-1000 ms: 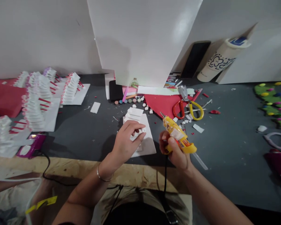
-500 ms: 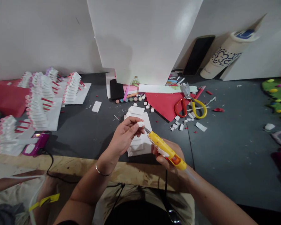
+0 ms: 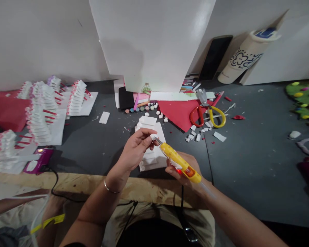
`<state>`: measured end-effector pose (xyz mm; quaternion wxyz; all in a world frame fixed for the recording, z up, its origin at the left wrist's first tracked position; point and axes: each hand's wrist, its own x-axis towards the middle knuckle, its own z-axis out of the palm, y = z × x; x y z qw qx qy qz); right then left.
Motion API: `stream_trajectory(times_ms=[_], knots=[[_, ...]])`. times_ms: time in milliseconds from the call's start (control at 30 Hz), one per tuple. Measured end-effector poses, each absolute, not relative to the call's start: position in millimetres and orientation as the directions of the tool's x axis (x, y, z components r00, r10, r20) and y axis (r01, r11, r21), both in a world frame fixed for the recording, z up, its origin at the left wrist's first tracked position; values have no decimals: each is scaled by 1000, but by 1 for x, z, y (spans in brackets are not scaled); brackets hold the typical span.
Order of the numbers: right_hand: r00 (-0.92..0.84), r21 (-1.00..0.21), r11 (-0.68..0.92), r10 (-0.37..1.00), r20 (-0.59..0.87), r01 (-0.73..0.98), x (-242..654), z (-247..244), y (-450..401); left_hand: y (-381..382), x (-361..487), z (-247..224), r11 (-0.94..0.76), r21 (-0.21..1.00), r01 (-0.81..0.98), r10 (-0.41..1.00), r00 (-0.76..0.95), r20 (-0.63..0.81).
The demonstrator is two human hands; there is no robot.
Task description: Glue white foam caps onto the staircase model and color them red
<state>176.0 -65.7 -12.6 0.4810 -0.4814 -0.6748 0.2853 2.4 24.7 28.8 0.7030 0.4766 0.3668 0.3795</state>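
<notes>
My left hand (image 3: 136, 148) pinches a small white piece (image 3: 153, 137) between thumb and fingers; what it is made of I cannot tell. In my right hand (image 3: 182, 168) is a yellow glue gun (image 3: 180, 160), a clear glue stick (image 3: 207, 190) sticking out of its back. The gun's metal nozzle is at the white piece, and a red light glows by my fingers. Beneath both hands lies a white board (image 3: 158, 161) with white strips stacked on it in steps, partly hidden by my left hand.
Stepped white models (image 3: 38, 120) stand at the left beside a purple power box (image 3: 39, 160). Scissors (image 3: 208, 111) lie on red paper (image 3: 179, 113), white scraps (image 3: 195, 135) near them. A bottle (image 3: 243, 60) and phone (image 3: 216, 56) lean at the back. Another person's legs (image 3: 48, 209) show lower left.
The nozzle stays at the white piece, and the red light on the glue gun shows more brightly. The whole view has shifted slightly; the hands have barely moved.
</notes>
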Motion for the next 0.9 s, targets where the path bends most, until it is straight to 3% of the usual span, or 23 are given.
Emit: stream_trajectory(times_ms=[233,467,900], knots=[[-93,-756,434,889,449,490,177,-11,-66,24,3,30,269,936,-227,889,431,-151],[-105,-761,401,907,408,509,177,-12,-67,25,3,30,259,932,-255,887,445,-125],[-43,-743,413,886,462,527,173,-13,-65,25,1,27,253,938,-238,889,440,-128]])
